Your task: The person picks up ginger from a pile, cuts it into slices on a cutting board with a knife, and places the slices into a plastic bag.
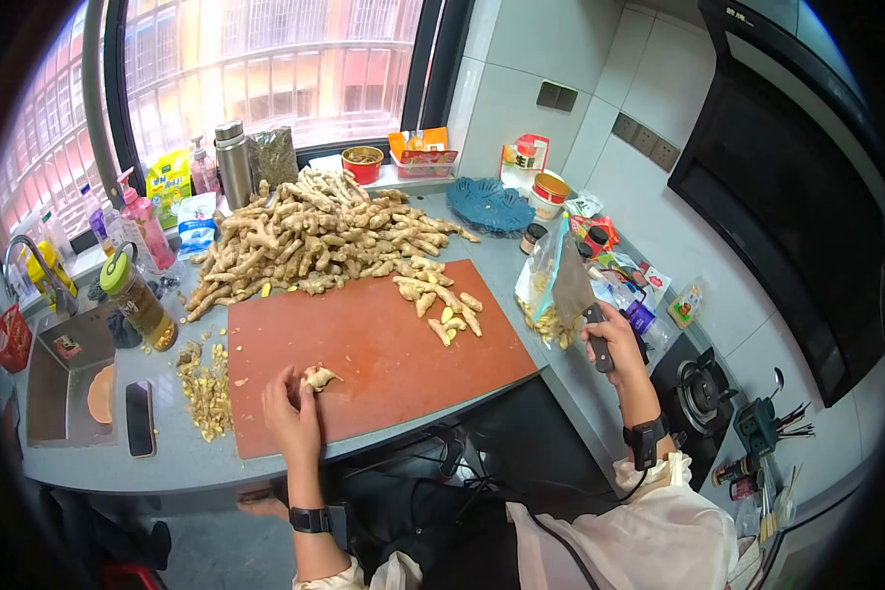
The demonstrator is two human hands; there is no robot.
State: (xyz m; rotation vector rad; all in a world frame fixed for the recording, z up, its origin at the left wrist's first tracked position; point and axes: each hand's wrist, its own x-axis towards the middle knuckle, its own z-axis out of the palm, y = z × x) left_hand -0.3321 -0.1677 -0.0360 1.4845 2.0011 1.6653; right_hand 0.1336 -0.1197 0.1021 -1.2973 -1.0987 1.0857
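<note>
My left hand [293, 403] rests at the near left of the reddish-brown cutting board [383, 334], fingertips closed on a small piece of ginger [319, 378]. Raised beyond the board's right edge, my right hand [615, 344] grips a cleaver [568, 280] by its dark handle, blade pointing up and away. Behind the blade stands a clear bag [541, 285] with pale ginger pieces at its bottom. Several ginger roots [442, 300] lie on the board's far right part. A large heap of ginger [315, 231] is piled along the board's far edge.
Ginger scraps [206, 393] lie left of the board, near a phone [140, 418] and the sink [44, 393]. A tea bottle [140, 300] stands by the heap. At the back are a steel thermos [232, 162] and a blue dish [489, 205]. A gas stove [700, 388] is on the right.
</note>
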